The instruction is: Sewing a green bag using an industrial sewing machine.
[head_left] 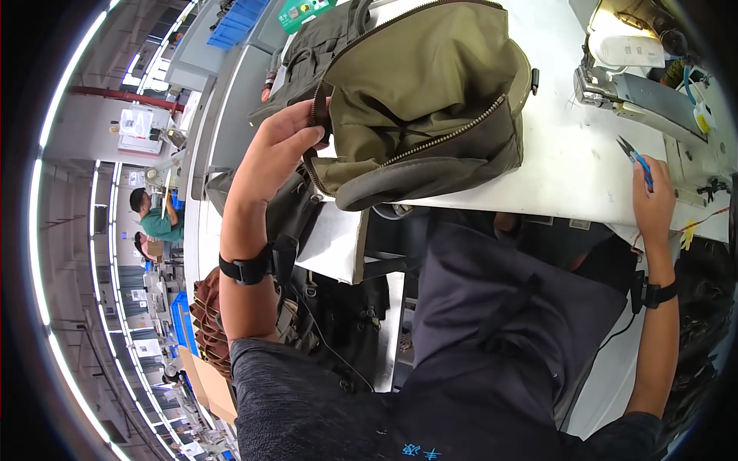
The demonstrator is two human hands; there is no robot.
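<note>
An olive-green bag [419, 84] lies on the white tabletop with its mouth gaping, so its lining shows. A metal-toothed zipper [446, 137] runs around the opening. My left hand [278, 150] pinches the bag's left edge at the zipper tape, thumb on the near side; some of its fingertips are hidden behind the fabric. Off to the right, apart from the bag, my right hand [653, 198] holds small thread snips [638, 161] with blue handles. Their pointed blades face up and left, slightly apart, touching nothing.
A sewing machine [653, 100] stands at the right, with a lit lamp above. Another dark bag [311, 58] lies behind the olive one. Brown gathered material [209, 315] and an open cardboard box [207, 380] sit lower left. A person in green [160, 219] works far left.
</note>
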